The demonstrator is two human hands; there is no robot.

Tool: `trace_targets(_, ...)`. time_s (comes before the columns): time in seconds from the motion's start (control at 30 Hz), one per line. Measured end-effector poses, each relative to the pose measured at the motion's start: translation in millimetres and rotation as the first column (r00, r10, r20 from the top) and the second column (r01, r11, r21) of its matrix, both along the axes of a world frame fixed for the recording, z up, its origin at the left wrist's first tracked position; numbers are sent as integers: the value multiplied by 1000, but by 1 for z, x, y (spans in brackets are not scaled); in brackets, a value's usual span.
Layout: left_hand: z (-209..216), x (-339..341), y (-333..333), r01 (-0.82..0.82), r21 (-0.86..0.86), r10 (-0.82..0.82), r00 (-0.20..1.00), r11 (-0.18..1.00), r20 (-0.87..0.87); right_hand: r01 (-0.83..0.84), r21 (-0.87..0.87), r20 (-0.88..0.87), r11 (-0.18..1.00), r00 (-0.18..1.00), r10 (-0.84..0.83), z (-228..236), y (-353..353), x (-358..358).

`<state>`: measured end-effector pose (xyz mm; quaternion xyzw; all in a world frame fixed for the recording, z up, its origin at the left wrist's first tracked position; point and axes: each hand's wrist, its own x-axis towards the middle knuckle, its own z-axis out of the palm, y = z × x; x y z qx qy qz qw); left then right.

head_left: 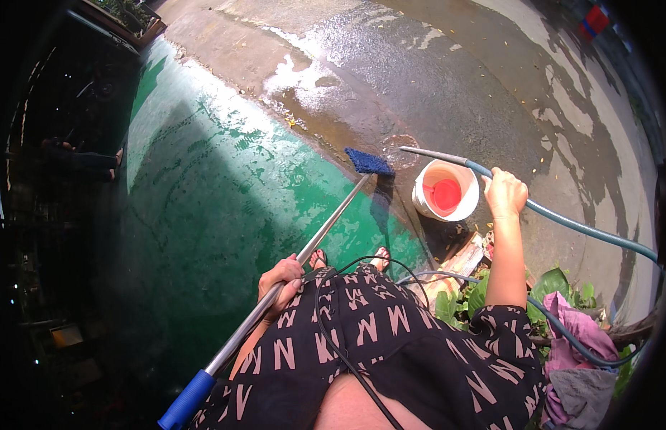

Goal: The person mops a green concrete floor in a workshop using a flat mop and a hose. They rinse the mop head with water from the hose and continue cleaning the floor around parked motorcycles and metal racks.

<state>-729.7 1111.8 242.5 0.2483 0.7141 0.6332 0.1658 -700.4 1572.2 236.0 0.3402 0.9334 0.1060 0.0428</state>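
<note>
My left hand (281, 284) is wrapped round the metal pole of a mop (326, 228). Its blue grip lies at the lower left, and the blue shaggy mop head (369, 161) is at the far end, by the edge of the green floor. With my right hand (506, 193) I grip a blue-green hose (591, 231) fitted with a long grey nozzle (433, 153). The nozzle points left, above a white bucket (420, 195). Inside the bucket is something red (446, 195), perhaps a scoop. Rippling water shows on the ground near the nozzle tip.
A green painted floor (197, 236) meets wet grey concrete (476, 93) along a diagonal edge. Leafy plants (551, 284), pink cloth (573, 326) and grey cloth (582, 393) are at the lower right. A black cable (320, 304) hangs before me. Another person's legs (93, 163) show at left.
</note>
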Motion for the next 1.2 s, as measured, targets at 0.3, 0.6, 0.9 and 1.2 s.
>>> trace_targets(0.3,4,-3,4,-1,-7,1,1000,1000,-5,-48,-26,-37,999,998,47,10,-4,2)
trace_targets(0.6,2,-2,2,-7,-17,7,1000,1000,-6,-88,10,-79,996,993,89,5,-2,5)
trace_targets(0.9,3,-1,3,-12,-15,12,1000,1000,-2,-92,-62,-86,994,993,87,17,-13,4)
trace_targets(1.2,-2,0,-1,-28,-15,28,1000,1000,5,-47,-39,-6,998,999,46,0,-3,11)
